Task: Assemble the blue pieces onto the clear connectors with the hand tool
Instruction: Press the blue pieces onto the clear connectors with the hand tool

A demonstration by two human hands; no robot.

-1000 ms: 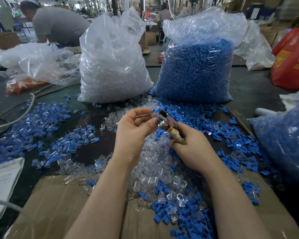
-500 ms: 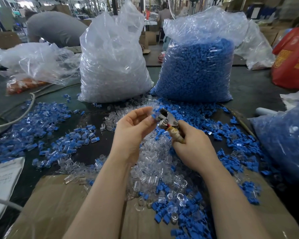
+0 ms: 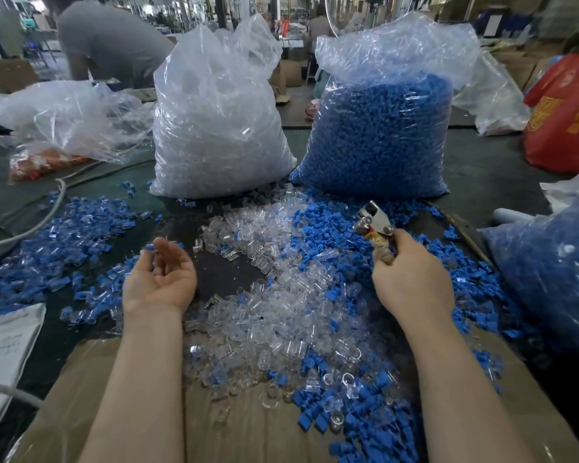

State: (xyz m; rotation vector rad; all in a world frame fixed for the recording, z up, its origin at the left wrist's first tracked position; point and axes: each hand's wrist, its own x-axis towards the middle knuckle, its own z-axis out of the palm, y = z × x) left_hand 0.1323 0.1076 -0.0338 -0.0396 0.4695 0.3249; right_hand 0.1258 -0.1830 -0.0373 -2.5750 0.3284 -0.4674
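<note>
My right hand [image 3: 410, 282] grips the wrapped handle of the metal hand tool [image 3: 372, 222], whose jaws point up and away over the loose blue pieces [image 3: 328, 225]. My left hand [image 3: 159, 279] lies palm up, fingers relaxed, at the left of the pile of clear connectors [image 3: 281, 305] and holds nothing that I can see. Its blurred fingertips reach toward the heap of assembled blue-and-clear parts [image 3: 64, 245] on the left. More blue pieces [image 3: 365, 416] lie mixed with clear ones near my right forearm.
A tall bag of clear connectors [image 3: 214, 121] and a bag of blue pieces [image 3: 378, 135] stand behind the piles. Another blue-filled bag [image 3: 549, 272] sits right, a red bag [image 3: 565, 111] beyond. Cardboard [image 3: 248, 432] lies under my arms. A cable [image 3: 47, 215] and paper [image 3: 4, 345] lie left. A person [image 3: 107, 38] bends at the back.
My hands have parted. The left hand left the tool's jaws, swung down and left toward the assembled heap and opened palm up. The right hand moved right with the tool.
</note>
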